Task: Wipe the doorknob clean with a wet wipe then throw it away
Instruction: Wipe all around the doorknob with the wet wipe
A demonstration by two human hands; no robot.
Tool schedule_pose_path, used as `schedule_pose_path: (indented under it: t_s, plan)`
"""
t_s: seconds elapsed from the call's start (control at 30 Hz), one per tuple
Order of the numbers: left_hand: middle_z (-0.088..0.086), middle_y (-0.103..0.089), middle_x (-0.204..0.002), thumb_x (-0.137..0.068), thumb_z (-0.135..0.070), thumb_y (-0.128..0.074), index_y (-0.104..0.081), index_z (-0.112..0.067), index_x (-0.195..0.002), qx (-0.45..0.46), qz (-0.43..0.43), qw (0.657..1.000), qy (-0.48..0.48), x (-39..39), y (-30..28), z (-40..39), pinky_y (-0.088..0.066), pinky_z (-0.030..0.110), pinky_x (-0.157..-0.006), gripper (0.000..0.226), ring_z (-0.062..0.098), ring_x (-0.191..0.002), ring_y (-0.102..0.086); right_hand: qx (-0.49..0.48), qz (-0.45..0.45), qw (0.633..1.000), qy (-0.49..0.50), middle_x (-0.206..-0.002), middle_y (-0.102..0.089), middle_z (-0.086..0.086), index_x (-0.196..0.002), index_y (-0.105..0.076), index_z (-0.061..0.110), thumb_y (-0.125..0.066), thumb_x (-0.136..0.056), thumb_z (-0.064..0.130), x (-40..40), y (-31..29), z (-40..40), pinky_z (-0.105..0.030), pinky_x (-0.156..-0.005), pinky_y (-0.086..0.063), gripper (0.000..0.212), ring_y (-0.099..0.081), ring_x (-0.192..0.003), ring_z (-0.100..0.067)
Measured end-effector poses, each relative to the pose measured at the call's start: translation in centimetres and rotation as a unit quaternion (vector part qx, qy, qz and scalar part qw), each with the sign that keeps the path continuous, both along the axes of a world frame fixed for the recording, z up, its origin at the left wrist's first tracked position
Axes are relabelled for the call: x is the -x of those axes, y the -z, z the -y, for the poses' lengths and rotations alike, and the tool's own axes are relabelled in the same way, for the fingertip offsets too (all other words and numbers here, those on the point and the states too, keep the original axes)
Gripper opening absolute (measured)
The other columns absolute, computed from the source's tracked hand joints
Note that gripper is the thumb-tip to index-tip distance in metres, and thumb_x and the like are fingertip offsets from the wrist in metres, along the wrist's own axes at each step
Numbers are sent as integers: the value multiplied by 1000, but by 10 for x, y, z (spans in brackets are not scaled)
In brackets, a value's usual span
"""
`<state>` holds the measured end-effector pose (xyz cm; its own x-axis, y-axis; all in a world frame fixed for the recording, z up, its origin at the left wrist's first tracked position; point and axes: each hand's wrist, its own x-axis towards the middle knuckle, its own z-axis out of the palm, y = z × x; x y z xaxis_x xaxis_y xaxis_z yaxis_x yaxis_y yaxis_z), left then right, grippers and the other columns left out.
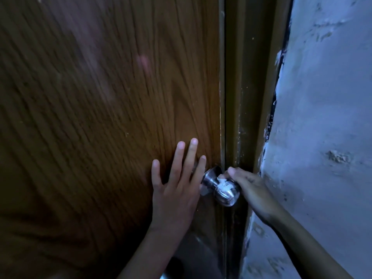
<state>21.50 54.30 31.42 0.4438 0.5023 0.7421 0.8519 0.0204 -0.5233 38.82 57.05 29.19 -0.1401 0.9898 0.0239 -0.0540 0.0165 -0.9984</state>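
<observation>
Left hand lies flat, fingers straight, on the door beside the doorknob. Right hand pinches the wet wipe against it. That small pinch could slip, leaving patches unwiped.

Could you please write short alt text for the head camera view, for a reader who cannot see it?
A person's right hand presses a white wet wipe against a shiny metal doorknob on a brown wooden door. The left hand lies flat, fingers spread, on the door beside the knob; a rough white wall is at right.

A brown door is marked with dark, wavy wood grain. The doorknob is shiny silver, the frame olive-brown, and the wall rough bluish white.
</observation>
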Motion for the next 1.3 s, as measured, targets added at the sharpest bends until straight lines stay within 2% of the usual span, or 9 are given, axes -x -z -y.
schedule_pose_path:
  t_s: [0.13, 0.27, 0.47, 0.63, 0.77, 0.93, 1.07, 1.2, 1.3]
  plan:
    - [3, -25, -147, -70, -54, -67, -47, -26, -126, 6, 2, 1000, -3, -1, 0, 0, -3, 54, -105, 66, 23, -134, -24, 54, -64, 994, 74, -82, -69, -18, -74, -72, 9, -60, -84, 25, 1, 5, -2, -37, -76, -47, 22, -63, -78, -26]
    - [3, -25, -147, -69, -51, -70, -47, -27, -126, 7, -1, 1000, -11, -1, 0, 0, -4, 54, -104, 66, 23, -134, -25, 96, -48, 990, 86, -75, -71, -8, -71, -71, 11, -64, -82, 19, 5, 0, -3, -28, -66, -49, 15, -65, -69, -17]
    - [4, -26, -146, -68, -51, -70, -46, -26, -126, 0, -7, 1000, -11, 0, 1, -2, -5, 55, -103, 67, 24, -133, -26, -148, 183, 969, 77, -78, -69, 1, -63, -66, 28, -65, -77, 6, 8, -11, 5, -13, -62, -47, 26, -63, -71, -5]
    - [5, -25, -147, -69, -51, -71, -45, -25, -127, 6, -3, 1000, -6, -1, 1, -1, -4, 55, -104, 69, 25, -134, -24, -24, 50, 992, 115, -73, -71, -5, -66, -70, 15, -62, -80, 4, 2, -8, 0, -10, -47, -47, 20, -61, -53, 2]
    - [5, -25, -146, -66, -52, -72, -47, -25, -126, 7, 0, 1000, -4, -1, 0, -2, -4, 55, -103, 70, 25, -133, -24, -96, 122, 981, 113, -72, -70, 6, -67, -70, 21, -64, -79, 7, 5, -5, 0, -10, -52, -48, 20, -63, -60, 1]
    - [5, -25, -145, -66, -55, -72, -50, -26, -125, 6, -9, 1000, -12, 0, 0, -1, -4, 54, -102, 69, 25, -132, -24, -348, 334, 876, 7, -89, -64, 8, -84, -68, 17, -66, -80, 13, 6, 0, 14, -10, -75, -46, 7, -59, -85, 6]
    - [5, -25, -146, -68, -55, -70, -46, -26, -126, 4, -11, 1000, -16, 0, 0, -1, -3, 54, -103, 69, 25, -133, -23, -473, 443, 762, 17, -98, -72, -8, -91, -70, 8, -73, -72, 10, 5, 9, 21, -23, -90, -48, 19, -65, -97, -15]
    - [6, -24, -147, -70, -54, -68, -43, -25, -128, 6, -9, 1000, -15, 0, 1, -1, -4, 54, -103, 70, 25, -134, -22, -371, 283, 882, 62, -88, -67, 4, -80, -70, 10, -69, -76, 3, 5, 8, 14, -1, -77, -42, 9, -58, -88, 7]
    - [5, -26, -147, -70, -54, -69, -43, -25, -128, 5, -5, 1000, -14, 0, 1, -1, -4, 54, -103, 69, 25, -134, -23, -178, 141, 966, 127, -76, -69, 10, -70, -69, 21, -65, -79, 4, 6, 3, 2, -7, -56, -47, 19, -63, -68, 4]
